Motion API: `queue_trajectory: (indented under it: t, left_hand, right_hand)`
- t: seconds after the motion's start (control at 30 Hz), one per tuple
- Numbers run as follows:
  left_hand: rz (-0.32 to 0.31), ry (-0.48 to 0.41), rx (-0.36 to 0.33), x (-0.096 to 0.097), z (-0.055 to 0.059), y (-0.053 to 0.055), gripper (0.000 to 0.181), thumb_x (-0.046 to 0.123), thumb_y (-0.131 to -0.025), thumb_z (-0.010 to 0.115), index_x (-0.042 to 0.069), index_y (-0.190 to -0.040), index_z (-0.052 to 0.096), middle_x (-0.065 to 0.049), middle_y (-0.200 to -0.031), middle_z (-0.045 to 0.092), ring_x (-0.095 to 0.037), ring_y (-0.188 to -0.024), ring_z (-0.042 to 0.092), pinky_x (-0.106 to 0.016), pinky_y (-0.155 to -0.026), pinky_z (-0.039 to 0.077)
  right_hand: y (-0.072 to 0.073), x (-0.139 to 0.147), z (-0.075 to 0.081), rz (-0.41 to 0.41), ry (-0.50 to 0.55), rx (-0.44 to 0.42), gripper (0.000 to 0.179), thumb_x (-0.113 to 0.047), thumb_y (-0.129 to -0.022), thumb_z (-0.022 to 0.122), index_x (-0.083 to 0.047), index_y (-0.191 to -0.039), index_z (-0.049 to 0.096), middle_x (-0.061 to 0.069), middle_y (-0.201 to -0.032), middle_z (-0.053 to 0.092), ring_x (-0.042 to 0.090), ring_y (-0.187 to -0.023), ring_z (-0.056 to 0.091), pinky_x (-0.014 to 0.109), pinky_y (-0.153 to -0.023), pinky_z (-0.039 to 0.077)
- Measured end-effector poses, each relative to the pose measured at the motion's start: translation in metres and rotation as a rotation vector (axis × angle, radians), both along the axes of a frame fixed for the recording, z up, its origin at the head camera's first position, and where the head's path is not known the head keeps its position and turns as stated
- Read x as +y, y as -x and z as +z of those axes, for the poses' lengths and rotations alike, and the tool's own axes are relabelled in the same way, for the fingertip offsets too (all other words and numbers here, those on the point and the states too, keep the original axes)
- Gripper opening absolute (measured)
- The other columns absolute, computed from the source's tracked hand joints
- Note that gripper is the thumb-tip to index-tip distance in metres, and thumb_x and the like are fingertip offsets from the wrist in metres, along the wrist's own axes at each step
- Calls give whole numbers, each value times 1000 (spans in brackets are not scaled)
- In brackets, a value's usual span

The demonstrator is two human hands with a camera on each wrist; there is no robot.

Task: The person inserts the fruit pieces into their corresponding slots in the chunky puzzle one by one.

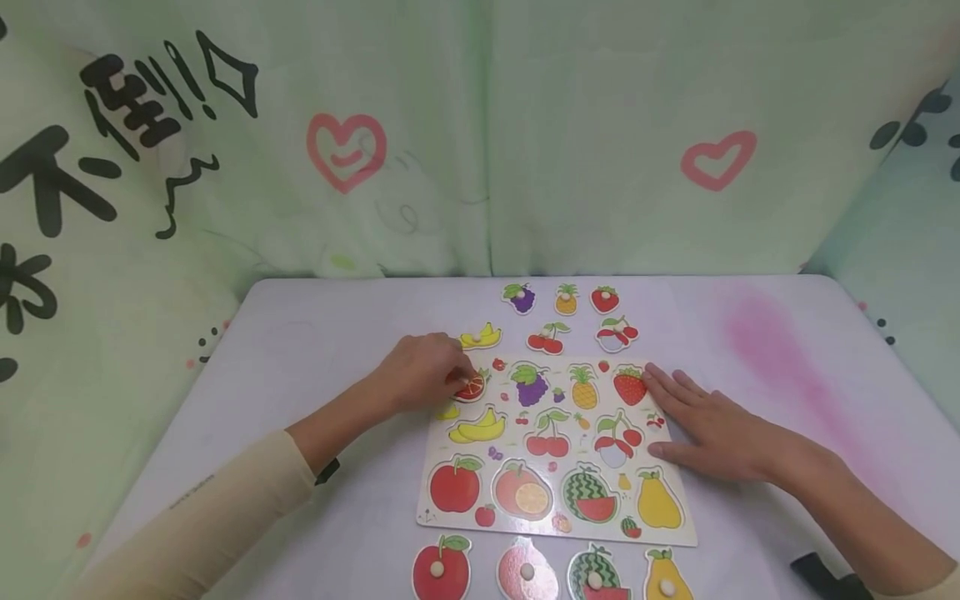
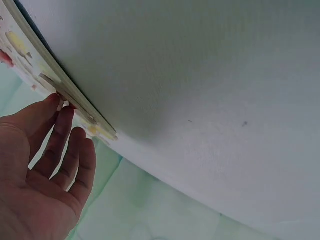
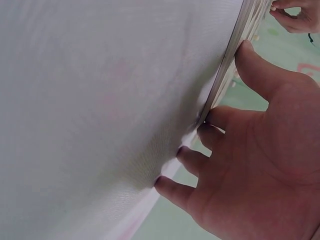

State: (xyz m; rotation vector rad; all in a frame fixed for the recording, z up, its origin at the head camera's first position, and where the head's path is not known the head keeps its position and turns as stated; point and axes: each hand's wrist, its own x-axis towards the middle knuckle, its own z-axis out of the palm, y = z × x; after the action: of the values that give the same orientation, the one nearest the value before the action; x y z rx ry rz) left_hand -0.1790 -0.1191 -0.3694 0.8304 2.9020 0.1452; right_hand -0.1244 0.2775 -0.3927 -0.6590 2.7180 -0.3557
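We see the left hand point(image 1: 427, 371) pinching the red fruit piece point(image 1: 471, 388), presumably by its knob for fine control, at the puzzle board's point(image 1: 438, 446) far-left corner. The right hand point(image 1: 712, 429), fingers apart, touches the board's right edge, probably for steadiness; loose fruit pieces point(image 1: 536, 341) lie beyond and before the board, apparently for access.

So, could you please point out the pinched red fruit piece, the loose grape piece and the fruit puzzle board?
Pinched red fruit piece point(image 1: 472, 389): head view, printed face.
Loose grape piece point(image 1: 523, 302): head view, purple grapes.
Fruit puzzle board point(image 1: 453, 522): head view, bare lower-left border.
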Motion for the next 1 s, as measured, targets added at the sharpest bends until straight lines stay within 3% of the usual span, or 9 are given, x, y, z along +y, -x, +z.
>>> queue_trajectory:
  t: [0.53, 1.0]
  left_hand:
    - [-30, -11, 24, -2, -3, 0, 24, 27, -91, 82, 20, -114, 82, 5, -97, 75, -9, -84, 57, -22, -71, 49]
    - [-36, -19, 4, -5, -4, 0, 23, 25, -91, 82, 21, -114, 83, 5, -98, 75, -8, -84, 57, -21, -71, 49]
  right_hand:
    - [0, -1, 0, -11, -4, -1, 101, -60, -93, 68, -6, -165, 23, 19, -172, 22, 53, -154, 20, 79, -112, 25]
    - [0, -1, -1, -11, -4, -4, 100, -60, -93, 67, -6, -166, 23, 19, -171, 22, 53, -154, 20, 79, -112, 24]
